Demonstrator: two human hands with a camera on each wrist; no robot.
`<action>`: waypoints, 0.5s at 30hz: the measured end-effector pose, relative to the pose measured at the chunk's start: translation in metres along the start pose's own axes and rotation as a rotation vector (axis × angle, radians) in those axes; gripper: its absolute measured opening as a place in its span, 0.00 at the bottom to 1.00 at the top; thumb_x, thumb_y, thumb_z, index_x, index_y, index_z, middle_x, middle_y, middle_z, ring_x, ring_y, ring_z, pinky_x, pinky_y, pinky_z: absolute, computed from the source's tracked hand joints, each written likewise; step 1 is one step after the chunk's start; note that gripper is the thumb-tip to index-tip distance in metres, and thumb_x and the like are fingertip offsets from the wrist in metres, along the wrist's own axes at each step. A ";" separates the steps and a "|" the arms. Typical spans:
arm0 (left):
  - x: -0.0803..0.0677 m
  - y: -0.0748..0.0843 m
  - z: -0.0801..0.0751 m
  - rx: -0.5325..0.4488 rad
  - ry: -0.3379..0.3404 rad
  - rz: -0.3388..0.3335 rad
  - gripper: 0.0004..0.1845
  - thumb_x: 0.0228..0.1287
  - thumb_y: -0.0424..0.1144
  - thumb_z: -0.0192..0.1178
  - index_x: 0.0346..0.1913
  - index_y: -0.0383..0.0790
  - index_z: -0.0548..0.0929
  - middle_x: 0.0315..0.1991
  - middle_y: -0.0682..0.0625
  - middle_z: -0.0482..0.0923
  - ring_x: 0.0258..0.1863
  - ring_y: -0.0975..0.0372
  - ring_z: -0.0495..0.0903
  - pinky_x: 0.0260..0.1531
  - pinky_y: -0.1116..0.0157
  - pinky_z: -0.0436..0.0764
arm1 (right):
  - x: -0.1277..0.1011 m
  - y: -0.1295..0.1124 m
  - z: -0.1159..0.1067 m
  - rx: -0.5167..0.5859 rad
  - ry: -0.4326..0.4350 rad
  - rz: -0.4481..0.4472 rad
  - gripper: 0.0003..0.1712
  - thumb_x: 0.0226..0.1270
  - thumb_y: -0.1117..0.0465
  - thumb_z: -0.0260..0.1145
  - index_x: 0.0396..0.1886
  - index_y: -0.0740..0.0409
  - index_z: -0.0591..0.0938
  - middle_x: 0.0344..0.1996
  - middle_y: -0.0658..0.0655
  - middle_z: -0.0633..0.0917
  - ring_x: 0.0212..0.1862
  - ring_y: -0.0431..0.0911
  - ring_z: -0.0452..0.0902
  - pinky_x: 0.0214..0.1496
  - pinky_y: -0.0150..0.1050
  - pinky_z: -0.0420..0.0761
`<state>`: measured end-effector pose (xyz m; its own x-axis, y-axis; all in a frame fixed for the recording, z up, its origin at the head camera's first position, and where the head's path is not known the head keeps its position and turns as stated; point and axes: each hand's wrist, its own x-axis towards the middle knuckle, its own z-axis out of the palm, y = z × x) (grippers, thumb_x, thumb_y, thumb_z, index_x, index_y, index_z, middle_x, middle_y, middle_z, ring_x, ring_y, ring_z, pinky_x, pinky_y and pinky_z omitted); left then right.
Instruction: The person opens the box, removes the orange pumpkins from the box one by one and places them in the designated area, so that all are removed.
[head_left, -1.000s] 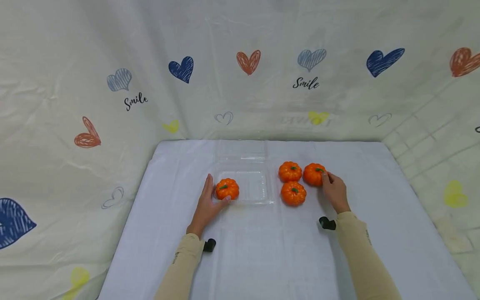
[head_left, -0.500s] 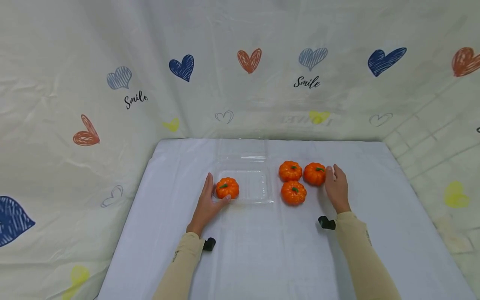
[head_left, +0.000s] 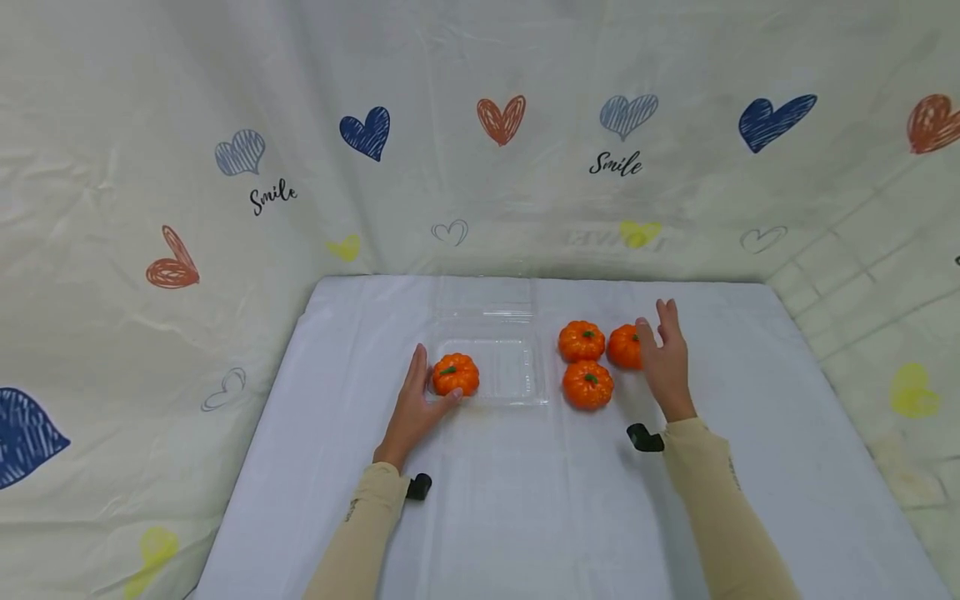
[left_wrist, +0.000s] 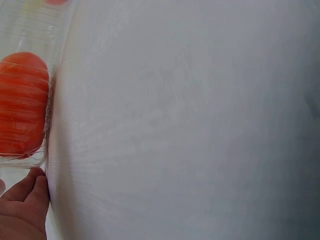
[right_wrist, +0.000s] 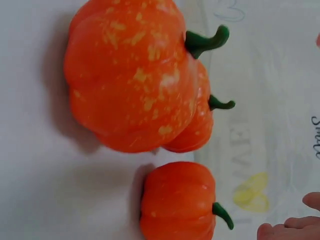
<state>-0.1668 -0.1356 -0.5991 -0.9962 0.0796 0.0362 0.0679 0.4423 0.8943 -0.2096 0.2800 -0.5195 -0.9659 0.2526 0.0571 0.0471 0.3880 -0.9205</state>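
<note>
A small orange pumpkin with a green stem (head_left: 455, 375) sits in the left part of a clear plastic container (head_left: 506, 373), whose lid stands open at the back. My left hand (head_left: 412, 417) rests at the container's front left corner, fingers straight along the side and thumb at the front wall. To the right, two pumpkins (head_left: 581, 341) (head_left: 587, 385) lie close together on the cloth. My right hand (head_left: 667, 362) is raised with spread, straight fingers, holding nothing. It partly hides a third loose pumpkin (head_left: 624, 347); in the right wrist view this pumpkin (right_wrist: 180, 200) stands apart from the others.
A white cloth (head_left: 510, 500) covers the table. Behind and beside it hangs a pale curtain (head_left: 420, 200) printed with hearts. A dark wrist camera (head_left: 645, 437) juts from the right sleeve, and another (head_left: 418, 487) from the left.
My right hand has let go of the far right pumpkin, opened its fingers and lifted, shifting slightly left over it. The left hand and the container have stayed in place.
</note>
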 end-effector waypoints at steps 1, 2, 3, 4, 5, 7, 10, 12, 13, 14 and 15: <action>0.000 -0.001 0.000 -0.002 -0.001 0.002 0.62 0.67 0.65 0.70 0.89 0.45 0.43 0.88 0.54 0.38 0.81 0.50 0.61 0.79 0.51 0.60 | -0.001 -0.003 0.002 0.008 -0.010 -0.013 0.42 0.87 0.41 0.50 0.89 0.51 0.50 0.88 0.49 0.41 0.87 0.50 0.37 0.85 0.55 0.48; 0.000 -0.001 0.000 -0.005 -0.004 0.002 0.62 0.67 0.65 0.70 0.89 0.46 0.43 0.88 0.54 0.38 0.81 0.50 0.61 0.79 0.51 0.60 | -0.002 -0.007 0.004 0.010 -0.019 -0.023 0.42 0.87 0.41 0.51 0.89 0.50 0.50 0.88 0.48 0.40 0.87 0.49 0.36 0.85 0.55 0.46; 0.000 -0.002 0.001 -0.008 -0.006 0.003 0.62 0.68 0.65 0.70 0.89 0.46 0.42 0.88 0.55 0.37 0.81 0.50 0.61 0.79 0.52 0.60 | -0.003 -0.009 0.007 0.010 -0.030 -0.031 0.42 0.87 0.41 0.51 0.89 0.50 0.50 0.88 0.47 0.40 0.87 0.48 0.35 0.85 0.55 0.45; 0.000 -0.002 0.001 -0.009 -0.007 0.005 0.62 0.68 0.65 0.70 0.89 0.46 0.42 0.88 0.55 0.37 0.82 0.51 0.61 0.79 0.52 0.59 | -0.004 -0.011 0.010 0.008 -0.042 -0.047 0.42 0.87 0.42 0.51 0.89 0.51 0.50 0.88 0.48 0.40 0.87 0.49 0.33 0.85 0.55 0.44; 0.000 -0.002 0.001 -0.010 -0.009 0.004 0.62 0.68 0.65 0.70 0.89 0.46 0.42 0.88 0.56 0.37 0.82 0.51 0.61 0.79 0.53 0.59 | -0.004 -0.013 0.013 0.002 -0.052 -0.061 0.41 0.87 0.43 0.51 0.89 0.51 0.50 0.88 0.48 0.39 0.87 0.49 0.32 0.85 0.56 0.42; 0.001 -0.001 0.001 -0.007 -0.012 0.005 0.62 0.68 0.65 0.70 0.89 0.45 0.42 0.88 0.56 0.36 0.82 0.51 0.61 0.79 0.53 0.59 | -0.006 -0.017 0.018 -0.004 -0.066 -0.080 0.42 0.87 0.43 0.52 0.89 0.51 0.51 0.88 0.48 0.39 0.87 0.49 0.32 0.85 0.57 0.40; 0.001 0.000 0.000 0.004 -0.011 0.000 0.62 0.67 0.66 0.70 0.89 0.46 0.42 0.88 0.57 0.37 0.82 0.52 0.60 0.80 0.54 0.59 | -0.007 -0.023 0.026 -0.003 -0.090 -0.100 0.42 0.86 0.43 0.53 0.90 0.50 0.51 0.88 0.47 0.39 0.87 0.51 0.33 0.84 0.60 0.41; 0.001 -0.001 0.000 0.009 -0.012 -0.004 0.62 0.67 0.66 0.69 0.89 0.46 0.42 0.88 0.57 0.37 0.82 0.53 0.60 0.79 0.54 0.59 | -0.009 -0.027 0.030 0.006 -0.111 -0.102 0.43 0.85 0.42 0.55 0.90 0.47 0.51 0.87 0.44 0.39 0.87 0.51 0.34 0.84 0.60 0.43; 0.001 -0.001 -0.001 0.010 -0.013 -0.006 0.62 0.68 0.67 0.69 0.89 0.47 0.42 0.88 0.57 0.37 0.82 0.53 0.60 0.79 0.55 0.59 | -0.009 -0.028 0.033 0.009 -0.124 -0.104 0.43 0.85 0.41 0.55 0.90 0.46 0.51 0.87 0.44 0.39 0.87 0.52 0.35 0.84 0.61 0.44; 0.001 -0.001 -0.001 0.010 -0.013 -0.008 0.62 0.68 0.67 0.69 0.89 0.47 0.42 0.88 0.58 0.36 0.82 0.53 0.59 0.79 0.55 0.59 | -0.009 -0.028 0.035 0.010 -0.138 -0.109 0.44 0.85 0.41 0.56 0.90 0.45 0.51 0.87 0.43 0.39 0.87 0.53 0.37 0.84 0.61 0.45; 0.001 -0.002 -0.001 0.011 -0.013 -0.012 0.62 0.68 0.67 0.69 0.89 0.47 0.41 0.88 0.58 0.36 0.82 0.53 0.60 0.79 0.55 0.59 | -0.010 -0.029 0.038 0.013 -0.156 -0.115 0.44 0.85 0.42 0.56 0.90 0.44 0.50 0.87 0.43 0.38 0.87 0.54 0.38 0.84 0.61 0.46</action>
<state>-0.1678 -0.1369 -0.6003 -0.9961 0.0859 0.0196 0.0566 0.4527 0.8899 -0.2109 0.2331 -0.5083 -0.9924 0.0666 0.1030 -0.0686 0.3942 -0.9165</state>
